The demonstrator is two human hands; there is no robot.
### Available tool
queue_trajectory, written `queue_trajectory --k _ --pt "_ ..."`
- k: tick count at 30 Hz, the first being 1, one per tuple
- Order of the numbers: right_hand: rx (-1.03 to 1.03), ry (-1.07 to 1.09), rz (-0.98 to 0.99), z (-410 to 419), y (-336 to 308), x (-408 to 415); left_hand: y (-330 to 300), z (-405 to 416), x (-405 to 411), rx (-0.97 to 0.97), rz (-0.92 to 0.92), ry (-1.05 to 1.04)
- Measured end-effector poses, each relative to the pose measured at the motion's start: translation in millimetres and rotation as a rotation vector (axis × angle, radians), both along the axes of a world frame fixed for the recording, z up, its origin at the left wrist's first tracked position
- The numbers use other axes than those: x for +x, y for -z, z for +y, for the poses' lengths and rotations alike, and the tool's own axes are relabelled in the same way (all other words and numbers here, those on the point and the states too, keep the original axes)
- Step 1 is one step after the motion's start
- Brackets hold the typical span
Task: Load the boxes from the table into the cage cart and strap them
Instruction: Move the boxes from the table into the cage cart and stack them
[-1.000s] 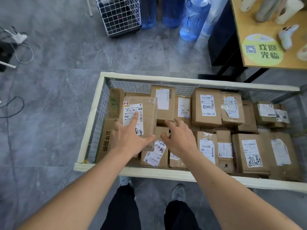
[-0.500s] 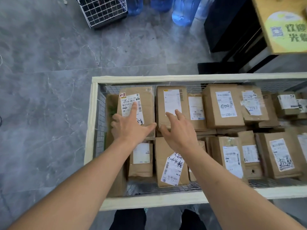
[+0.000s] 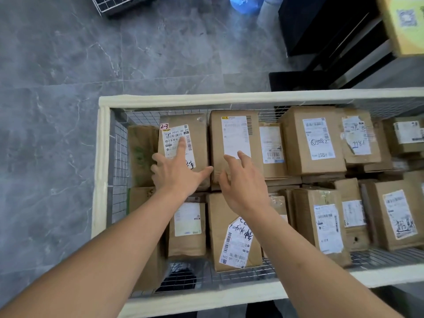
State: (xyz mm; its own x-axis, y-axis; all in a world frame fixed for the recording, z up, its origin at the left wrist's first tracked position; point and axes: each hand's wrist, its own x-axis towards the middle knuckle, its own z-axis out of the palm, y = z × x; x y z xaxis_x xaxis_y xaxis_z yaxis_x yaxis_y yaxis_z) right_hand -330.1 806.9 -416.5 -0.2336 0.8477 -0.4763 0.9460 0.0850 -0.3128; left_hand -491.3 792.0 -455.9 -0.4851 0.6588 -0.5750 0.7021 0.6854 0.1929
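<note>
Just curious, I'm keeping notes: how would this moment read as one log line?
stage: loading | left hand: flat on brown cardboard box with pink "2-3" tag | right hand: open above neighbouring box | cream-padded wire cage cart: nearly full | strap: unseen

Many brown cardboard boxes with white labels [image 3: 312,143] lie packed side by side in the wire cage cart with a pale padded rim [image 3: 183,98]. One box with a pink "2-3" tag [image 3: 197,138] lies flat under the left hand [image 3: 176,173], against the far wall.

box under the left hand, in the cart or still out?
In. The box sits inside the cart rim among others, left hand flat on it.
</note>
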Motion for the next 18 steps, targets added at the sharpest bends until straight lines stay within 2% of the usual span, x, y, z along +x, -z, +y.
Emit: queue_trajectory --k 5,9,12,18 --pt "0.018 -0.038 -0.026 3.1 11.8 -1.5 25.8 -3.5 -2.1 0.036 -0.04 0.093" --pt "0.032 -0.053 -0.05 5.0 12.6 -6.3 26.6 -7.4 -8.8 -0.008 0.01 0.201" --pt "0.027 -0.053 -0.041 2.0 2.4 -8.5 8.5 -4.9 -12.5 0.067 0.052 0.303" --pt "0.043 -0.041 -0.032 -6.7 -45.8 -6.4 -61.6 -5.0 -15.4 0.243 -0.002 0.533"
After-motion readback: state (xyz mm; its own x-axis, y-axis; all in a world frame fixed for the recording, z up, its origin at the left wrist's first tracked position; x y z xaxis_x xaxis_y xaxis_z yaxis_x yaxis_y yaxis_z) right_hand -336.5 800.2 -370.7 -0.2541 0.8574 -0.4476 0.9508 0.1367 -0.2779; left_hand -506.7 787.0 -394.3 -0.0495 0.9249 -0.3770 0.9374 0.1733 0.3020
